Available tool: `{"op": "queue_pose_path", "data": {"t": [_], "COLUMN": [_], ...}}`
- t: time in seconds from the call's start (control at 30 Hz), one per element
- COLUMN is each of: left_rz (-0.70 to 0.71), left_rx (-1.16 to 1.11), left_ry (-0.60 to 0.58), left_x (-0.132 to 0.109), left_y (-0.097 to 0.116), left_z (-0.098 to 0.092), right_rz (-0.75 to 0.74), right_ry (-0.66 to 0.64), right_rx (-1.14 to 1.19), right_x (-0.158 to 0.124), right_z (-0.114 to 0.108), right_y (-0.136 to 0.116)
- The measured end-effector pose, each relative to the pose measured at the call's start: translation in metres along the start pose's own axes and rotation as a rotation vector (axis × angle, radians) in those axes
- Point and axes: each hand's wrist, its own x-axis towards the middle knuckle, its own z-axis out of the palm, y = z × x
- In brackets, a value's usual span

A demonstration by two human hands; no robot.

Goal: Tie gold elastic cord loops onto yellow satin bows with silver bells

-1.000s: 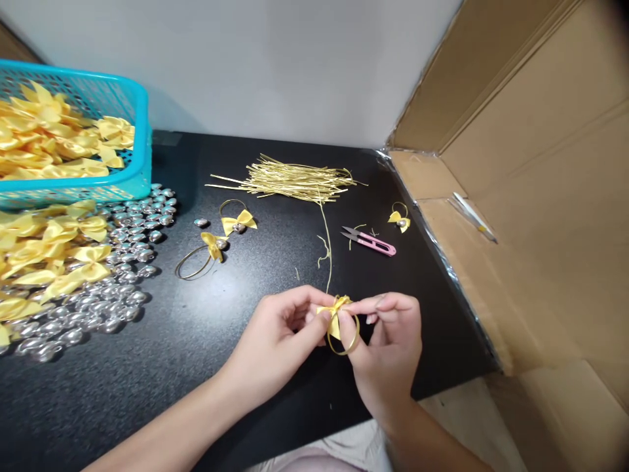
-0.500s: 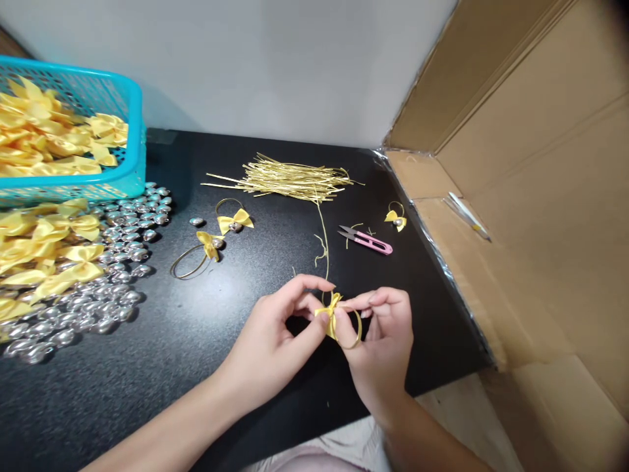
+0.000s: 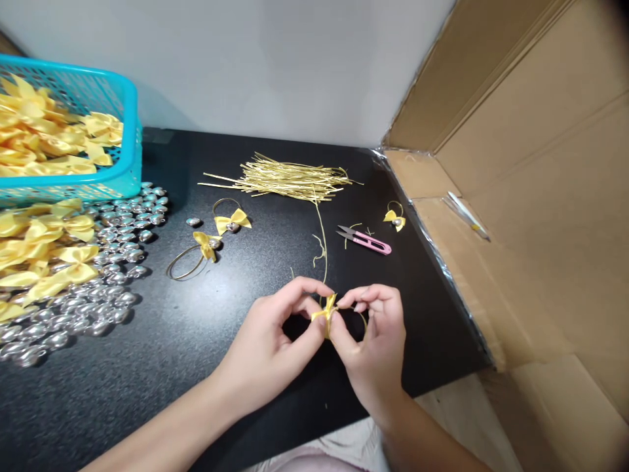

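My left hand (image 3: 278,341) pinches a yellow ribbon bow (image 3: 326,309) between thumb and fingers, just above the table's near part. At the bow's right side, the thumb and index finger of my right hand (image 3: 376,347) close on a gold cord by the bow's centre. Part of a gold loop (image 3: 364,321) shows at the right hand's fingers; the rest is hidden. A strand of gold cord (image 3: 323,242) lies on the table beyond the bow. Pink thread snips (image 3: 366,240) lie farther off, to the right.
A bundle of gold cords (image 3: 295,178) lies at the back. Finished-looking bow loops (image 3: 232,221) are left of centre. Silver beads (image 3: 105,308), loose yellow bows (image 3: 49,246) and a blue basket (image 3: 130,131) of bows stand at left. White tweezers (image 3: 466,215) lie on cardboard at right.
My right fingers have shifted on the bow, and the gold loop has turned so that less of it shows. The bow sits slightly farther left in view.
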Motion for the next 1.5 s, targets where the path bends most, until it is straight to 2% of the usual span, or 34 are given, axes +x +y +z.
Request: {"op": "queue_pose_path", "data": {"t": [0.23,0.43,0.6,0.73,0.8,0.87,1.0,1.1,1.17,1.37,1.43,1.5], "left_rz": [-0.039,-0.144,-0.089,-0.062,0.007,0.162,0.603,0.898,0.9,0.728,0.749,0.848], "left_rx": [-0.044,-0.036,0.339,0.698,0.872,0.96,0.821,0.793,0.752,0.661,0.673,0.722], "left_ry": [-0.01,0.071,0.076,0.075,0.134,0.22,0.343,0.239,0.265,0.451,0.412,0.277], "left_x": [0.0,0.003,0.007,0.011,0.011,0.01,-0.002,-0.015,-0.019,-0.013,-0.013,-0.015], "left_y": [0.0,-0.003,-0.001,0.0,0.0,0.003,0.01,0.012,0.011,0.012,0.013,0.012], "left_z": [0.0,-0.003,-0.012,-0.017,-0.02,-0.021,-0.017,-0.008,-0.005,-0.016,-0.019,-0.018], "right_rz": [0.019,0.115,0.207,0.203,0.171,0.095,-0.18,-0.332,-0.383,-0.474,-0.478,-0.476], "right_ry": [-0.076,-0.146,-0.165,-0.237,-0.265,-0.272,-0.306,-0.357,-0.379,-0.404,-0.392,-0.374], "right_rx": [0.046,0.066,0.15,0.204,0.18,0.138,-0.064,-0.268,-0.386,-0.518,-0.528,-0.55], "right_x": [0.0,0.0,0.001,0.008,0.016,0.026,0.048,0.063,0.069,0.073,0.073,0.073], "right_z": [-0.001,-0.006,-0.009,-0.012,-0.013,-0.012,-0.004,0.005,0.01,0.014,0.014,0.014], "right_y": [0.0,0.002,0.006,0.003,0.0,-0.005,-0.012,-0.015,-0.016,-0.013,-0.01,-0.007]}}
